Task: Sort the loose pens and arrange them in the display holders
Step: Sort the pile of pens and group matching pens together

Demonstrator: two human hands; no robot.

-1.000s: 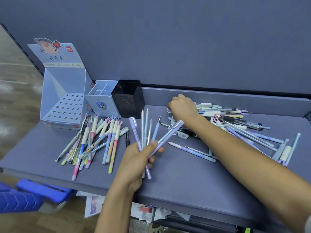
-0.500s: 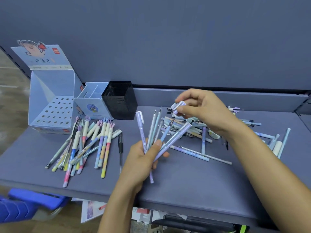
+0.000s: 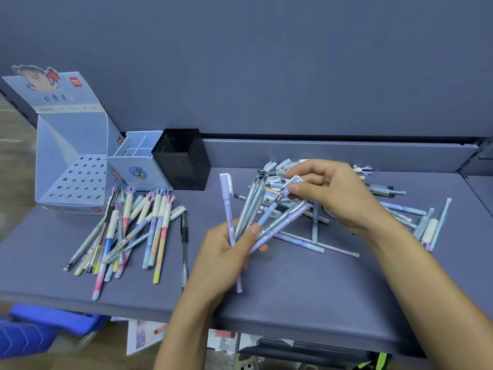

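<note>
Fresh from the loose pile (image 3: 394, 209) at centre right, the right hand (image 3: 333, 193) pinches a lilac cap (image 3: 292, 184) beside pens (image 3: 248, 206) fanned in the curled grip of the left hand (image 3: 224, 252). Capping looks next; the display box (image 3: 66, 145), upper left, holds none.

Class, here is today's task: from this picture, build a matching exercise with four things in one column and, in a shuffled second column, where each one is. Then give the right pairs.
Things
1. black mesh cup
2. lilac cap
3. fan of pens
4. box with holes

Places
A. gripped in the left hand
B. at the far left of the table
C. pinched by the right hand
D. just right of the small blue holder

Pairs: 1-D, 2-C, 3-A, 4-B
</note>
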